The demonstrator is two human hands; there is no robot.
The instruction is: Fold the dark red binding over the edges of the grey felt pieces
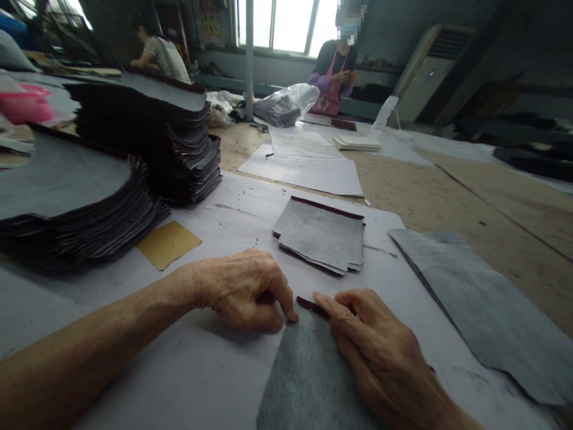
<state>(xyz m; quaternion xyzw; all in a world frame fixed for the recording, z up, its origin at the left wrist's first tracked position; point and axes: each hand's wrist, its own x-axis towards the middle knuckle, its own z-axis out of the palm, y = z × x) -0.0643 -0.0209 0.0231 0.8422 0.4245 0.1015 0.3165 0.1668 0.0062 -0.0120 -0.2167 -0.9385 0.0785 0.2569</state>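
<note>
A grey-backed sheet [308,376] with a dark red folded strip [311,306] along its far edge lies on the white paper in front of me. My left hand [250,292] has its fingers curled, with the index fingertip and thumb at the sheet's far left corner. My right hand [376,340] presses its fingers on the right part of the folded strip, and its palm covers the sheet's right side. Just beyond my hands is a small pile of grey pieces [320,233] with a dark red folded edge.
Two tall stacks of dark, grey-backed pieces [179,143] stand at the left, near a yellow card [169,243]. Larger grey sheets [483,304] lie at the right. White sheets [304,167] and a plastic-wrapped bundle [286,106] are farther back. Two people are across the room.
</note>
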